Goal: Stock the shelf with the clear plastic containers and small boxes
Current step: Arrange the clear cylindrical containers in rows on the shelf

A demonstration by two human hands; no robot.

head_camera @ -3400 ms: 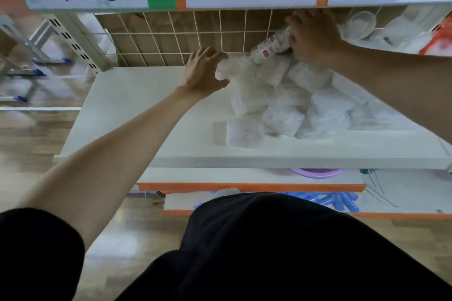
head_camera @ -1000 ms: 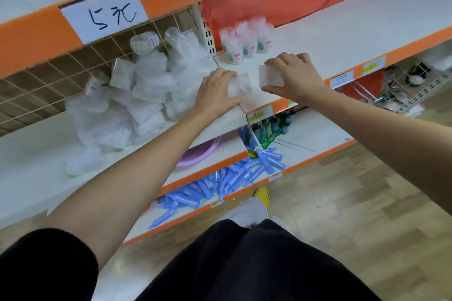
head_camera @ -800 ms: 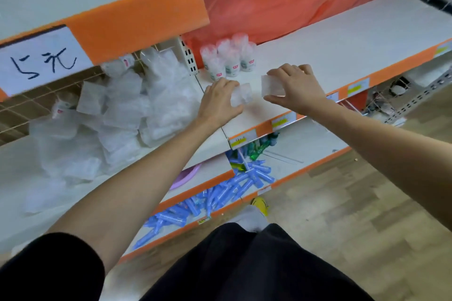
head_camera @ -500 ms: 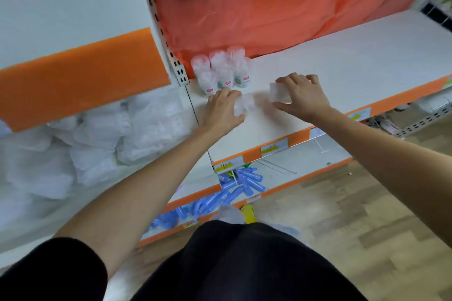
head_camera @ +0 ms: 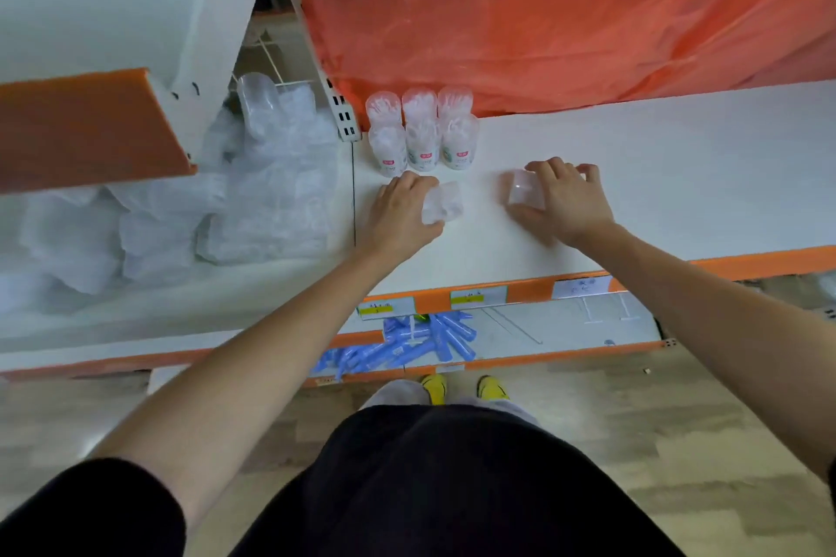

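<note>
Looking down, I see my left hand (head_camera: 400, 213) and right hand (head_camera: 567, 201) each gripping a clear container (head_camera: 442, 203) (head_camera: 524, 194) over the white shelf (head_camera: 678, 176), just in front of six upright containers (head_camera: 421, 136) grouped against the orange sheet (head_camera: 565, 14).

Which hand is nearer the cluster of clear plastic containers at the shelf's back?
Left. The left hand is just in front of the cluster of clear plastic containers; the right hand farther off, front-right.
</note>
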